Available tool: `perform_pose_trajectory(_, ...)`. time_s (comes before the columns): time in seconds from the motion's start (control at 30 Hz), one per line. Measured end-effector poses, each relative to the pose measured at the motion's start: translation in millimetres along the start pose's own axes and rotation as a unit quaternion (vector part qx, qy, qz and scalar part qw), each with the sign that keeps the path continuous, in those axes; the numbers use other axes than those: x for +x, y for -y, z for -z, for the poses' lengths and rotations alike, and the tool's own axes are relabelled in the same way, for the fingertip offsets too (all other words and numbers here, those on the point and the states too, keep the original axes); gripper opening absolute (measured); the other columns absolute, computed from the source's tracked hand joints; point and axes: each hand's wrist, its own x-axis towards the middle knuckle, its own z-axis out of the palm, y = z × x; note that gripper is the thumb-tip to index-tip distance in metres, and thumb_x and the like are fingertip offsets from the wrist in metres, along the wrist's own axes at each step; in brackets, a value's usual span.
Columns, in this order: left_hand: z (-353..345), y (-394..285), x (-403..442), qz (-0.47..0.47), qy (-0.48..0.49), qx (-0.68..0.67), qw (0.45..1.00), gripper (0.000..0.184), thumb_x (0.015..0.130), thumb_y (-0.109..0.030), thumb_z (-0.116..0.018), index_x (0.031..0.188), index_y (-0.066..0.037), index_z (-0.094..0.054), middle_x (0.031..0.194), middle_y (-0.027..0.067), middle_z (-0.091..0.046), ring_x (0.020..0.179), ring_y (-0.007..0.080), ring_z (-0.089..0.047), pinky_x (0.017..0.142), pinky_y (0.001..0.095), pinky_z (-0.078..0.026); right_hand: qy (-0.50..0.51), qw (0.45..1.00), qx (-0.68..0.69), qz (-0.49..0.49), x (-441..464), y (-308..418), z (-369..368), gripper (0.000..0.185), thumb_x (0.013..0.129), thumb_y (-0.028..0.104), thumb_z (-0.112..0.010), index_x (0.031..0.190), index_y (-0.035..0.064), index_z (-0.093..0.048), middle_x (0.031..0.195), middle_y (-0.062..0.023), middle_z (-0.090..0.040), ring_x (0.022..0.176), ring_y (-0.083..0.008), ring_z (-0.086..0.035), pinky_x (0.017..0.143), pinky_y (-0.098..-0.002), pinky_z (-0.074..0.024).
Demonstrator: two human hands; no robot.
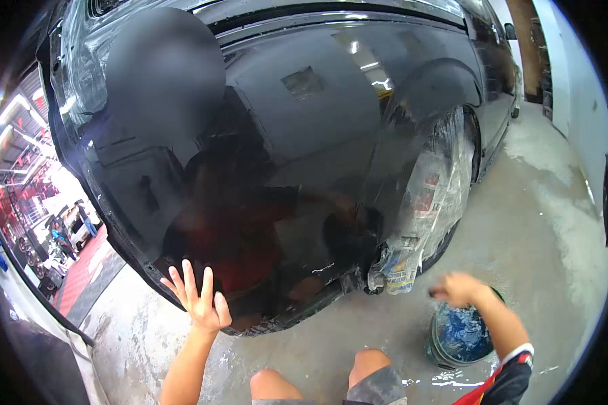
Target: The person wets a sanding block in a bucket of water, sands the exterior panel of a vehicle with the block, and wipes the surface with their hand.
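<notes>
My left hand (pixel 199 300) is raised with its fingers spread against the lower part of a glossy black vehicle panel (pixel 304 202), palm towards it. It holds nothing. Off to the right, my right hand (pixel 458 289) hovers above the back rim of a dark bucket (pixel 439 354). Its fingers are closed and slightly blurred; a small dark bit shows at the fingertips, too unclear to name. Bluish, foamy water (pixel 463 331) fills part of the bucket.
Newspaper and clear plastic film cover the wheel (pixel 429 202). More plastic film (pixel 81 67) hangs at the panel's upper left. The concrete floor (pixel 527 270) is wet. A pale wall (pixel 581 101) runs along the right. People (pixel 64 236) stand far off at the left.
</notes>
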Motion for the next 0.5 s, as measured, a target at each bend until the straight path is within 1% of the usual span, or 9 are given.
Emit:
perform_pose_trajectory(0.03, 1.0, 1.2, -0.2, 0.003, 0.000, -0.020, 1.000, 0.058, 0.089, -0.021, -0.046, 0.141, 0.002, -0.057, 0.160, 0.0335, -0.034, 0.153, 0.0546, -0.018, 0.122, 0.0682, 0.000, -0.091, 0.982, -0.046, 0.160, 31.7, 7.0, 46.6, 0.036, 0.094, 0.029, -0.066, 0.126, 0.0134, -0.070, 0.114, -0.0173, -0.072, 0.112, -0.0381, -0.066, 0.100, -0.0491, -0.0522)
perform_pose_trajectory(0.13, 5.4, 5.4, -3.7, 0.000, 0.001, -0.080, 0.997, 0.057, 0.091, -0.022, -0.045, 0.142, -0.001, -0.056, 0.159, 0.0351, -0.034, 0.152, 0.0561, -0.018, 0.121, 0.0692, -0.002, -0.431, 0.855, 0.066, 0.280, 69.7, 78.7, 213.6, 0.040, 0.095, 0.020, -0.068, 0.129, -0.0008, -0.064, 0.126, -0.0201, -0.067, 0.117, -0.0358, -0.065, 0.102, -0.0427, -0.0519)
perform_pose_trajectory(0.17, 8.3, 8.0, -4.2, -0.007, -0.003, -0.102, 0.995, 0.057, 0.091, -0.022, -0.045, 0.143, -0.001, -0.055, 0.159, 0.0362, -0.034, 0.152, 0.0562, -0.018, 0.121, 0.0693, -0.002, -0.552, 0.796, 0.063, 0.241, 93.3, 81.3, 249.7, 0.039, 0.096, 0.020, -0.067, 0.128, -0.0017, -0.064, 0.124, -0.0214, -0.068, 0.116, -0.0350, -0.066, 0.099, -0.0413, -0.0524)
perform_pose_trajectory(0.2, 12.3, 11.0, -3.5, -0.013, -0.003, -0.126, 0.992, 0.057, 0.091, -0.022, -0.046, 0.144, -0.002, -0.053, 0.158, 0.0373, -0.033, 0.152, 0.0563, -0.018, 0.121, 0.0693, -0.003, -0.594, 0.760, 0.169, 0.203, 107.8, 88.0, 281.2, 0.038, 0.096, 0.021, -0.066, 0.127, -0.0018, -0.065, 0.124, -0.0223, -0.068, 0.115, -0.0350, -0.067, 0.098, -0.0416, -0.0525)
perform_pose_trajectory(0.33, 45.8, 62.2, 37.1, -0.079, -0.012, -0.104, 0.991, 0.056, 0.096, -0.027, -0.044, 0.146, -0.004, -0.050, 0.161, 0.0364, -0.029, 0.153, 0.0526, -0.018, 0.122, 0.0682, -0.006, -0.768, 0.587, 0.252, -0.048, 172.0, 146.7, 300.8, 0.031, 0.096, 0.014, -0.063, 0.122, -0.0019, -0.065, 0.117, -0.0251, -0.068, 0.110, -0.0405, -0.066, 0.097, -0.0446, -0.0514)
perform_pose_trajectory(0.37, 57.6, 79.6, 59.1, -0.069, -0.033, -0.086, 0.993, 0.055, 0.096, -0.030, -0.044, 0.144, -0.003, -0.052, 0.160, 0.0350, -0.031, 0.153, 0.0531, -0.019, 0.123, 0.0680, -0.008, -0.805, 0.546, 0.230, 0.007, 178.3, 179.0, 282.7, 0.029, 0.095, 0.010, -0.062, 0.120, -0.0044, -0.064, 0.121, -0.0258, -0.065, 0.116, -0.0415, -0.061, 0.102, -0.0460, -0.0473)
perform_pose_trajectory(0.43, 73.5, 123.0, 108.0, -0.058, -0.103, -0.059, 0.991, 0.055, 0.099, -0.036, -0.042, 0.143, -0.004, -0.052, 0.161, 0.0312, -0.033, 0.153, 0.0507, -0.022, 0.123, 0.0662, -0.011, -0.805, 0.574, 0.150, 0.026, 163.8, 261.6, 233.4, 0.032, 0.094, 0.004, -0.060, 0.124, -0.0054, -0.065, 0.133, -0.0237, -0.060, 0.128, -0.0438, -0.052, 0.110, -0.0503, -0.0401)
perform_pose_trajectory(0.47, 80.2, 141.7, 133.9, -0.054, -0.149, -0.052, 0.986, 0.056, 0.102, -0.039, -0.040, 0.144, -0.005, -0.052, 0.162, 0.0287, -0.033, 0.153, 0.0478, -0.023, 0.124, 0.0648, -0.012, -0.779, 0.573, 0.245, 0.073, 157.9, 310.7, 208.6, 0.034, 0.091, 0.002, -0.062, 0.125, -0.0027, -0.067, 0.133, -0.0233, -0.060, 0.126, -0.0435, -0.055, 0.109, -0.0513, -0.0410)
perform_pose_trajectory(0.5, 97.9, 146.1, 175.9, -0.030, -0.160, -0.014, 0.987, 0.056, 0.102, -0.040, -0.038, 0.144, -0.006, -0.052, 0.162, 0.0273, -0.034, 0.153, 0.0462, -0.025, 0.124, 0.0639, -0.012, -0.759, 0.622, 0.172, 0.090, 158.3, 339.9, 185.2, 0.036, 0.088, 0.003, -0.065, 0.124, -0.0006, -0.068, 0.133, -0.0239, -0.060, 0.122, -0.0411, -0.059, 0.108, -0.0508, -0.0431)
